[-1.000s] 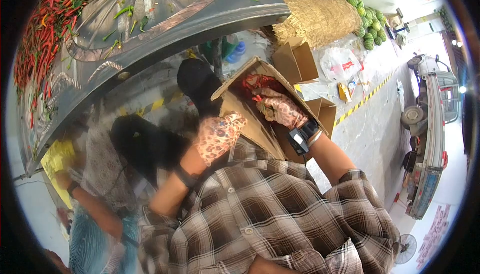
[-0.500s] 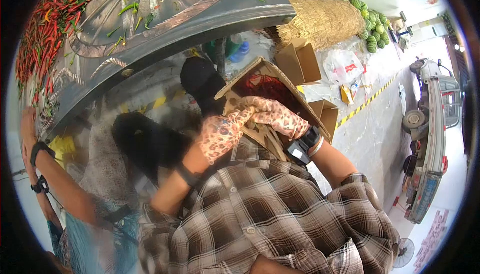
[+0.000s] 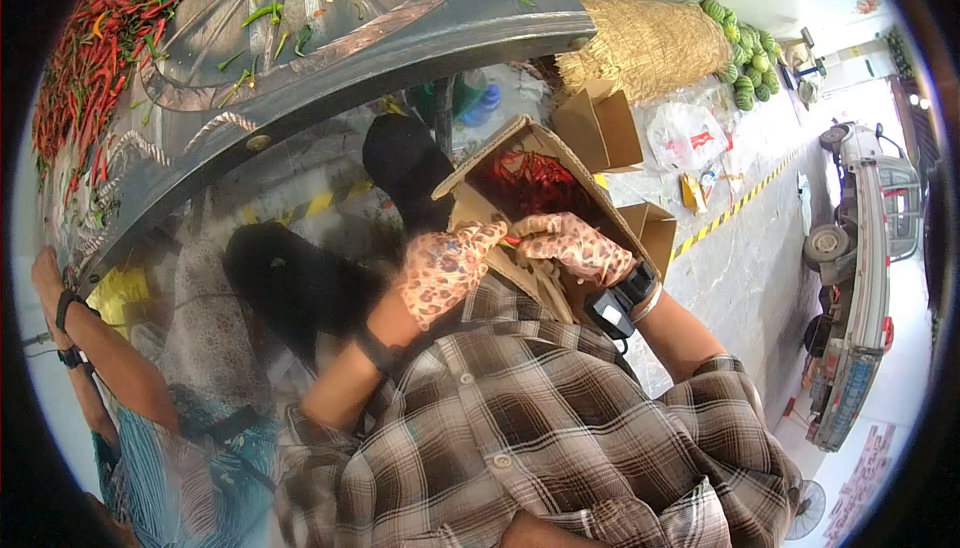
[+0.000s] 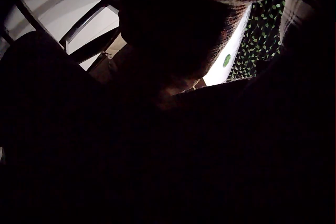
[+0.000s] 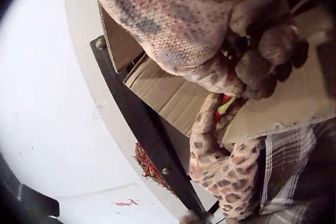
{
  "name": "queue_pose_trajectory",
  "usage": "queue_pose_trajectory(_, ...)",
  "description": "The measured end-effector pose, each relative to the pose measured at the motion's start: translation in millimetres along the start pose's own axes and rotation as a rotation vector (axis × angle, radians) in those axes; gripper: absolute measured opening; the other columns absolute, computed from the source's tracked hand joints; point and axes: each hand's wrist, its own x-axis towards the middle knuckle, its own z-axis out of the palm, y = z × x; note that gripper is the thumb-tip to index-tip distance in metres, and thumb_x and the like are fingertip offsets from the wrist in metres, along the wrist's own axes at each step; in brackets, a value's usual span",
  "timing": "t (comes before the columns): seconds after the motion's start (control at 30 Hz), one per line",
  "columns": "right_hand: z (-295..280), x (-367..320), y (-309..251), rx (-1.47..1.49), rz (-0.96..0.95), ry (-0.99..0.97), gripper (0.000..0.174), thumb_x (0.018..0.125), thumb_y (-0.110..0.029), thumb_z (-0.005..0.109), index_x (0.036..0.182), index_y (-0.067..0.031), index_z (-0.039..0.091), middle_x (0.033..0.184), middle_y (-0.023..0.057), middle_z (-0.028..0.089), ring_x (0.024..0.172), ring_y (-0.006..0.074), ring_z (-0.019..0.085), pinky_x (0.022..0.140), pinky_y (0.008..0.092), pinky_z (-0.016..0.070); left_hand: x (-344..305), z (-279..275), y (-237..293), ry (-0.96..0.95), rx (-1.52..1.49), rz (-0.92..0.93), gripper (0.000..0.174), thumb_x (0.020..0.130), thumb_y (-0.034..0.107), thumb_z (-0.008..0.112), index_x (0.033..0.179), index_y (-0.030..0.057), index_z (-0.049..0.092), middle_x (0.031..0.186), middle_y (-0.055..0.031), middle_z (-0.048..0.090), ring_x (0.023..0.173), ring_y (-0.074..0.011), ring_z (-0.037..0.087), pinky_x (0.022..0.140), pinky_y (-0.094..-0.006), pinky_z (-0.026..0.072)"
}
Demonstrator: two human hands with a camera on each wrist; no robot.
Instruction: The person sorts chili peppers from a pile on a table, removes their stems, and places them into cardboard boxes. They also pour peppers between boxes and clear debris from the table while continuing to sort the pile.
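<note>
My left hand (image 3: pixel 445 266), in a leopard-print glove, holds a red chilli pepper (image 5: pixel 218 113) by its body over the near flap of a cardboard box (image 3: pixel 474 212). From the other side my right hand (image 3: pixel 582 248), gloved alike, pinches the chilli at its green stem end (image 5: pixel 226 106). Both hands' fingertips meet around it, so most of the pepper is hidden. Inside the box lies a heap of red chillies (image 3: pixel 538 184), just beyond my right hand. The left wrist view is mostly dark and shows little of the hand.
A dark-edged table (image 3: pixel 420 60) carries a pile of red chillies (image 3: pixel 105 48) and scattered green stems. Two more cardboard boxes (image 3: pixel 612 133) stand beyond mine, near a plastic bag (image 3: pixel 685 136). Another person's arm (image 3: pixel 120 368) is at the left. Watermelons (image 3: pixel 745 58) lie farther off.
My right hand has come out of the box's chilli heap to my left hand, and a red chilli now shows between them. At the left, the other person's arm has moved up toward the table edge.
</note>
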Motion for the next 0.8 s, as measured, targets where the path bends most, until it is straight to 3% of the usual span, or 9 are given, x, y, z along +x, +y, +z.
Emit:
queue_pose_trajectory(0.1,-3,-1,0,-0.167,0.061,0.025,0.032,0.085,-0.02,0.063,0.109,0.002,0.062,0.094,0.0021,0.063,0.084,0.0096,0.055,0.077,0.0268,0.0446,0,0,0,-0.032,-0.035,-0.034,0.049,0.076,0.018,0.062,0.124,0.0126,0.054,0.106,-0.0098,0.063,0.084,-0.0252,0.064,0.073,-0.0341,0.051)
queue_pose_trajectory(0.2,4,-2,9,0.037,0.076,0.1,0.024,0.088,-0.019,0.061,0.102,-0.0004,0.064,0.087,0.0009,0.062,0.079,0.0069,0.054,0.071,0.0234,0.0448,-1,2,-2,0.025,-0.002,0.034,0.049,0.077,0.018,0.062,0.125,0.0123,0.054,0.106,-0.01,0.063,0.084,-0.025,0.063,0.072,-0.034,0.0512)
queue_pose_trajectory(0.43,8,4,18,0.152,0.063,0.198,0.023,0.089,-0.018,0.06,0.105,-0.0009,0.061,0.083,-0.0011,0.061,0.074,0.0068,0.053,0.066,0.0231,0.0447,-1,-1,1,0.069,0.103,0.093,0.059,0.077,0.017,0.061,0.133,0.0135,0.047,0.103,-0.0105,0.062,0.084,-0.0254,0.064,0.07,-0.0345,0.0517)
queue_pose_trajectory(0.47,6,3,21,0.176,0.085,0.162,0.027,0.09,-0.019,0.059,0.109,-0.0001,0.06,0.09,0.0005,0.061,0.08,0.0077,0.054,0.072,0.0239,0.0446,-1,-1,1,0.126,0.145,0.135,0.06,0.076,0.018,0.062,0.134,0.0138,0.046,0.101,-0.0104,0.062,0.083,-0.0254,0.064,0.07,-0.0346,0.0518)
queue_pose_trajectory(0.53,4,3,18,0.149,0.102,0.128,0.031,0.09,-0.021,0.06,0.113,0.0007,0.059,0.1,0.0025,0.062,0.088,0.0101,0.055,0.081,0.0255,0.0448,-1,-6,4,0.02,0.117,0.072,0.054,0.08,0.013,0.057,0.133,0.0099,0.046,0.112,-0.008,0.061,0.087,-0.0229,0.063,0.071,-0.0318,0.0514)
queue_pose_trajectory(0.6,9,5,17,0.197,0.038,0.179,0.026,0.088,-0.02,0.061,0.105,-0.0003,0.062,0.087,-0.0004,0.062,0.074,0.0077,0.053,0.069,0.023,0.0432,1,-15,9,-0.046,0.081,0.019,0.052,0.082,0.013,0.053,0.134,0.0102,0.045,0.113,-0.0091,0.062,0.09,-0.0218,0.064,0.073,-0.0316,0.052)
queue_pose_trajectory(0.67,14,4,11,0.281,0.073,0.192,0.028,0.087,-0.021,0.062,0.105,-0.0005,0.062,0.09,0.0001,0.062,0.078,0.0083,0.053,0.073,0.0227,0.0431,2,-20,13,-0.008,0.137,0.04,0.05,0.085,0.011,0.047,0.135,0.0107,0.044,0.114,-0.0102,0.061,0.092,-0.0223,0.064,0.074,-0.0312,0.0527)
queue_pose_trajectory(0.7,13,4,8,0.209,0.044,0.19,0.028,0.087,-0.021,0.061,0.106,0.0,0.061,0.093,0.0008,0.062,0.081,0.009,0.053,0.074,0.0232,0.0433,3,-28,18,-0.182,0.195,-0.03,0.05,0.086,0.009,0.042,0.136,0.0097,0.043,0.121,-0.0098,0.058,0.101,-0.0205,0.062,0.079,-0.0292,0.0521)
queue_pose_trajectory(0.8,10,4,1,0.053,0.013,0.143,0.031,0.088,-0.02,0.058,0.11,0.0015,0.059,0.101,0.0021,0.061,0.087,0.0108,0.055,0.079,0.0248,0.0446,-6,13,-5,-0.025,0.405,0.086,0.05,0.086,0.008,0.04,0.136,0.0062,0.041,0.13,-0.0095,0.053,0.11,-0.017,0.057,0.086,-0.026,0.0486)
